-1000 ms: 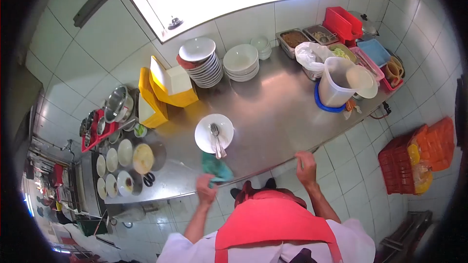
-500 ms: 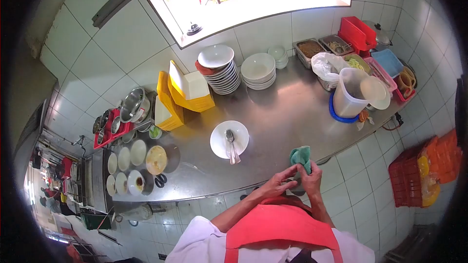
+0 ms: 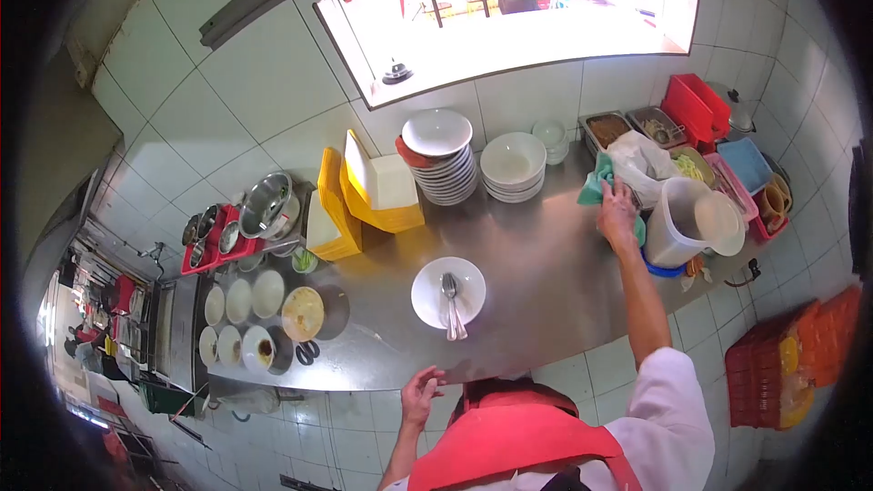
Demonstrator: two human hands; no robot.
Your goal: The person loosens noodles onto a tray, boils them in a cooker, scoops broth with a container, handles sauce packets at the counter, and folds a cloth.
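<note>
My right hand [image 3: 617,215] is closed on a green cloth [image 3: 597,184], stretched out over the back right of the steel counter [image 3: 546,264]. A white plastic bag [image 3: 641,164] and a tall clear plastic bucket [image 3: 671,218] are just beside it. At the counter's front edge hangs my left hand [image 3: 421,394], fingers apart and empty. Beyond it, a white bowl [image 3: 432,286] holds metal cutlery [image 3: 452,305].
Stacked white plates [image 3: 446,168] and bowls [image 3: 514,164] stand along the wall, beside yellow-edged boxes [image 3: 386,195]. Small bowls [image 3: 239,300] and black scissors [image 3: 307,352] lie at the left. Red crates [image 3: 764,368] stand at the right.
The hands have parted. My right hand has carried the green cloth forward to the back of the counter, while my left hand has moved left. The view has shifted.
</note>
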